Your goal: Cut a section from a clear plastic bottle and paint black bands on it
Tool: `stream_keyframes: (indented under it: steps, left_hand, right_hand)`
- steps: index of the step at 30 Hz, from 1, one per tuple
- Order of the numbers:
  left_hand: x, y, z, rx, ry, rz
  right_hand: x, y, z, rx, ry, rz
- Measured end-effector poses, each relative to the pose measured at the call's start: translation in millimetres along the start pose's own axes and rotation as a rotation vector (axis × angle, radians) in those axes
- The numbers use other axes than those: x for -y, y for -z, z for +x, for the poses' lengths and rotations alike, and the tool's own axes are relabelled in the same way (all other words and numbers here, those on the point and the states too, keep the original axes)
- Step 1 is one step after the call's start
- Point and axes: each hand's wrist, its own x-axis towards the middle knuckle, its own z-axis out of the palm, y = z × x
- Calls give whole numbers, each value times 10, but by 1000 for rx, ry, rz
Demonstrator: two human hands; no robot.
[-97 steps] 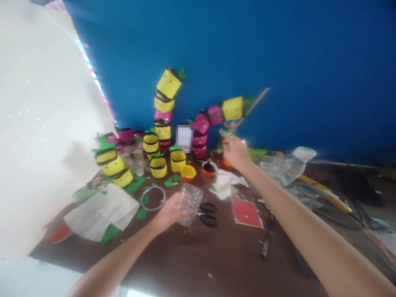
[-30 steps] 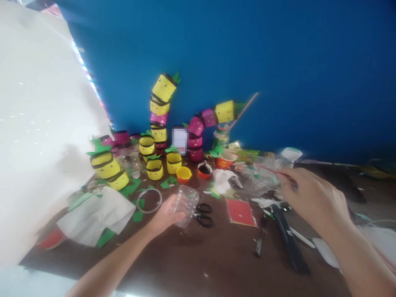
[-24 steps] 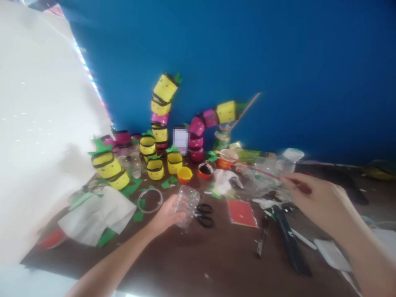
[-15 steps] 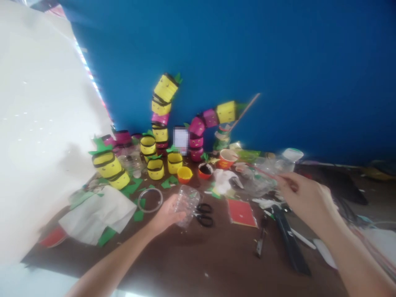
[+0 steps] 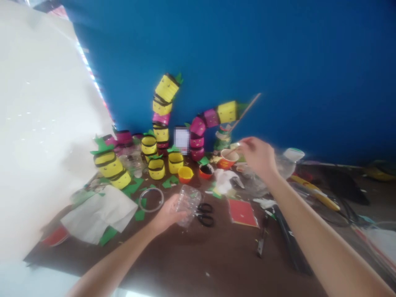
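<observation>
In the head view, my left hand (image 5: 170, 212) is closed around a clear, ridged plastic bottle piece (image 5: 189, 202), held low over the brown table. Black-handled scissors (image 5: 205, 214) lie just right of it. Further back, my right hand (image 5: 258, 154) pinches a thin stick (image 5: 237, 149), whose lower end dips into a red and white paper cup (image 5: 228, 158). What is inside the cup is hard to make out. Beside that cup stand a small cup with dark contents (image 5: 206, 170) and a yellow-lined orange cup (image 5: 185, 174).
Yellow pots with faces (image 5: 156, 169) and stacked yellow and magenta pots (image 5: 196, 142) stand against the blue wall. Green paper scraps (image 5: 108, 236), a white cloth-like sheet (image 5: 93, 216), a clear ring (image 5: 151, 199), a red packet (image 5: 242, 213), a box cutter (image 5: 261, 241) and a glue gun (image 5: 318, 192) lie around.
My right hand has moved left and away from me, bringing the stick from the right side to the red and white cup. My left hand still holds the bottle piece in place.
</observation>
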Motion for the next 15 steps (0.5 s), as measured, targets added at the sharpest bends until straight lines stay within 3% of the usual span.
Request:
stream_keyframes:
  steps: [4,8,12,14,15]
  left_hand:
    - [3,2,5,5,-1,1]
    - [8,7,5,18,-1,7]
    - [4,6,5,24,4,10]
    - [3,6,5,31,3,11]
    - [2,6,6,32,2,12]
  right_hand:
    - [9,-92,304,71,60,-161]
    - [14,-82,477,44,-5,-208]
    - [53,-31,353,-127,-65,-286]
    - [67,-32,232,-217,48,-316]
    - [68,-50,178,-202,133,-359]
